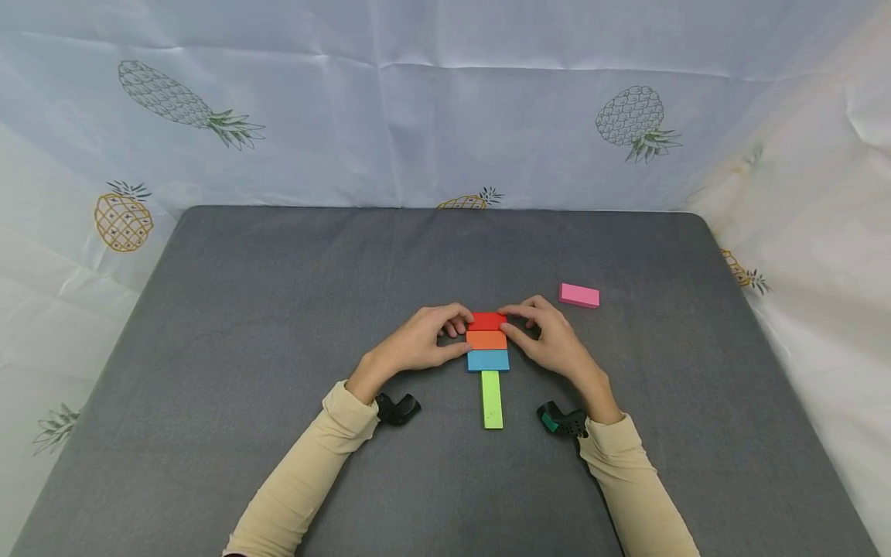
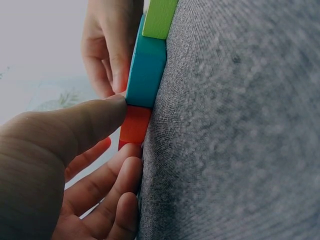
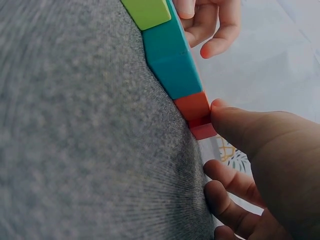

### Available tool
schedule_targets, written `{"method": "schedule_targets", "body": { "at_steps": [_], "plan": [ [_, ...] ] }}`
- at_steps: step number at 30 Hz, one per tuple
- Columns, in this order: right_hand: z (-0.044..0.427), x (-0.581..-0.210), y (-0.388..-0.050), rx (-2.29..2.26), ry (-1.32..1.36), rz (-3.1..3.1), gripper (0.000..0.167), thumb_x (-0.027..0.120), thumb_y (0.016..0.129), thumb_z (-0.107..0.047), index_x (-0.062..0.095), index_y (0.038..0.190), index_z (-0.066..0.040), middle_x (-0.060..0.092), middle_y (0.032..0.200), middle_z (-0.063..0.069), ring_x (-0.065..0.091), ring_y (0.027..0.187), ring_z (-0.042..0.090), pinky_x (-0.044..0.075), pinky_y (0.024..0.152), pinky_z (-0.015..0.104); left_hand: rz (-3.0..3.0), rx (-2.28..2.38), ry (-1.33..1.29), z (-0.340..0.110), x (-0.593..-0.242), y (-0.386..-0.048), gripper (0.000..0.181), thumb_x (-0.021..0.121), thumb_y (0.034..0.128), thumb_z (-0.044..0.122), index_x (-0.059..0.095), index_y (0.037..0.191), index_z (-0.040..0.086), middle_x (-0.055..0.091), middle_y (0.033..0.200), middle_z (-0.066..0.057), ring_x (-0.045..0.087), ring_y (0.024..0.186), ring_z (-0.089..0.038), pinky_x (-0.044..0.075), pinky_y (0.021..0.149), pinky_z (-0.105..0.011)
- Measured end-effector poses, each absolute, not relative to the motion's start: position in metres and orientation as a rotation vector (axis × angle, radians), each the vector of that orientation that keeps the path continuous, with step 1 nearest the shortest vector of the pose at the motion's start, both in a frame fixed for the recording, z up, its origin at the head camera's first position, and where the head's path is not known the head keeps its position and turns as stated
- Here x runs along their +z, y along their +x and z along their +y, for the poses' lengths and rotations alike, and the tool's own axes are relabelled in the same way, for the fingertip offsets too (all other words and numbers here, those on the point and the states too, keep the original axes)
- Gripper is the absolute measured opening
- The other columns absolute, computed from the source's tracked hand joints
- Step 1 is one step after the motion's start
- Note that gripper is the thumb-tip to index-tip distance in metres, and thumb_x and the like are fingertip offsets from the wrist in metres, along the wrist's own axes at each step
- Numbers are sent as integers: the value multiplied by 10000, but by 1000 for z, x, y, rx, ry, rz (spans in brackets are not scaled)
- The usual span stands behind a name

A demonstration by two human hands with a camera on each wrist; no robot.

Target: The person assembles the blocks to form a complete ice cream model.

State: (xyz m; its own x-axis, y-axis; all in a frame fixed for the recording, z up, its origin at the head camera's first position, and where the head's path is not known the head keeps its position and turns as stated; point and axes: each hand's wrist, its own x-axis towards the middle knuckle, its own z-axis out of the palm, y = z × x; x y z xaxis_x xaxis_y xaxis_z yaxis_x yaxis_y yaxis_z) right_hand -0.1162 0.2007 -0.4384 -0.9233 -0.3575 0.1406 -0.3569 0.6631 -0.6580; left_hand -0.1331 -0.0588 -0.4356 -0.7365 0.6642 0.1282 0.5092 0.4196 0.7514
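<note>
Flat blocks stand in a column on the grey table: a red block point(image 1: 487, 321), an orange block point(image 1: 486, 340), a blue block point(image 1: 488, 360), and a green block point(image 1: 492, 400) lengthwise below them. My left hand point(image 1: 430, 338) touches the left side; its thumb point(image 2: 95, 117) lies by the orange-blue seam, its fingers near the red block. From the right, my right hand point(image 1: 546, 336) rests its index fingertip at the red block's far corner. Its thumb point(image 3: 235, 122) meets the column near the red-orange seam.
A pink block point(image 1: 579, 295) lies apart, beyond my right hand. The grey cloth-covered table point(image 1: 278, 294) ends at a pale curtain point(image 1: 431, 116) printed with pineapples. Dark devices point(image 1: 398, 410) are strapped to both wrists, close to the table surface.
</note>
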Motion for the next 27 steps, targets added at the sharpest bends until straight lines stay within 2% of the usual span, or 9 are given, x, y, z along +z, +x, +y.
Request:
{"method": "schedule_targets", "body": {
  "at_steps": [27],
  "plan": [
    [201, -439, -116, -1114, -624, 2866, 317, 735, 952, -180, 733, 1263, -119, 626, 1052, 117, 541, 886, 211, 468, 770, 350, 2475, 1219, 1027, -60, -436, -133, 361, 735, 941, 136, 619, 1266, 29, 700, 1050, -81, 657, 931, -146, 558, 867, -301]
  ]
}}
